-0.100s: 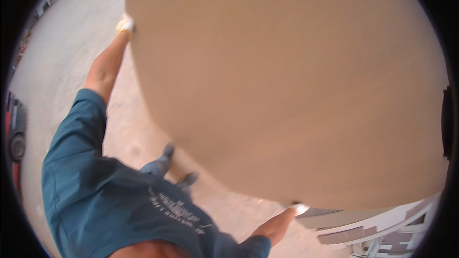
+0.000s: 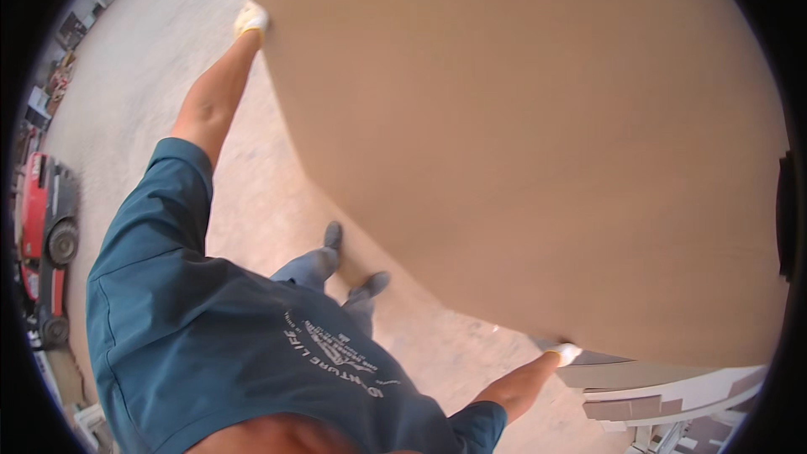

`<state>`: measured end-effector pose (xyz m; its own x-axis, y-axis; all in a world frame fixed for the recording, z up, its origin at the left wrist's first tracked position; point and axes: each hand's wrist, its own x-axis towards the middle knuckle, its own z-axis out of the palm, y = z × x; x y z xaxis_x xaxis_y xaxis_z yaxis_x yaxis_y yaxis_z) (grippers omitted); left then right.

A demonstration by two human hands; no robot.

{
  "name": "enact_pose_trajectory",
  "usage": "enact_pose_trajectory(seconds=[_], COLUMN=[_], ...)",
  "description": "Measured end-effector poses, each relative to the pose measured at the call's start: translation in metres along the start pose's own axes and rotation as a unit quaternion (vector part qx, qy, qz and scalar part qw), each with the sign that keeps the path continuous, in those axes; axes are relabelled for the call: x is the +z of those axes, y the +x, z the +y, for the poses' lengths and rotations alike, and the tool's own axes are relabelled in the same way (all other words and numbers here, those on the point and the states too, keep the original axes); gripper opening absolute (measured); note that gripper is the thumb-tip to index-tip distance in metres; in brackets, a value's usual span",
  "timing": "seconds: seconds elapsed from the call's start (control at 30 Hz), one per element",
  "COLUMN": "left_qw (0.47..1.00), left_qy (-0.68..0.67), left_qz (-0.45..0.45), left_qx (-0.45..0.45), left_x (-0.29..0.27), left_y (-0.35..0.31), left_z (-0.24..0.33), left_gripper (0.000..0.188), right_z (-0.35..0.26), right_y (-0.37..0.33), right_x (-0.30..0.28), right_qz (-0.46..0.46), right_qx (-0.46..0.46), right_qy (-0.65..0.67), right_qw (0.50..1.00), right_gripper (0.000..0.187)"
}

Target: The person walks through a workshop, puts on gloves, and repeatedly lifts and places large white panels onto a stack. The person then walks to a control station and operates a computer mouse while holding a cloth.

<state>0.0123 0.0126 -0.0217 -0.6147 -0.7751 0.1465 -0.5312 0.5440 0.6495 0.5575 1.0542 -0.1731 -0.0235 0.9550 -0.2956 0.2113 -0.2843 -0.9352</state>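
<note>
A large, flat brown board (image 2: 521,151) fills most of the upper right of the view, its near edges bent by the lens. My left hand (image 2: 251,20), in a white glove with a yellow cuff, is closed on the board's left edge. At the lower edge, my right hand (image 2: 568,354), gloved the same way, grips the board too. The fingertips of both hands are mostly hidden at the board. Both arms are stretched out from a dark teal short-sleeved shirt (image 2: 244,328). Below the board's near edge my dark shoes (image 2: 334,236) stand on the floor.
Pale, dusty floor (image 2: 139,76) stretches along the left. A red and black wheeled vehicle (image 2: 50,210) stands at the far left, with assorted clutter (image 2: 60,76) beyond it. At the lower right, near my right hand, are stacked pale and brown panels (image 2: 647,403).
In the picture, my hands, body and the board's near edge have shifted right and slightly up. More of the red vehicle shows at the left. Both hands keep their hold.
</note>
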Motion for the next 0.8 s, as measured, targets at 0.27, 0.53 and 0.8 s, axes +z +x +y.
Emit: enact_pose_trajectory(seconds=[0.27, 0.53, 0.8], left_qw=[0.913, 0.744, 0.992], left_qy=[0.015, 0.29, -0.107], left_qz=[-0.197, -0.591, 0.01], left_qx=[0.356, -0.113, -0.069], left_x=[0.021, -0.289, -0.552], left_y=[-0.168, -0.422, -0.137], left_z=[-0.172, -0.693, -0.643], left_gripper=[0.048, 0.051, 0.032], right_z=[0.127, 0.343, 0.382], right_y=[-0.084, -0.374, -0.688], right_x=[-0.044, -0.089, 0.139], right_qz=[-0.045, -0.5, -0.619], right_qx=[-0.033, 0.146, 0.058], right_qy=[-0.189, -0.706, -0.658], right_qw=[0.98, 0.48, 0.425], right_gripper=[0.058, 0.034, 0.028])
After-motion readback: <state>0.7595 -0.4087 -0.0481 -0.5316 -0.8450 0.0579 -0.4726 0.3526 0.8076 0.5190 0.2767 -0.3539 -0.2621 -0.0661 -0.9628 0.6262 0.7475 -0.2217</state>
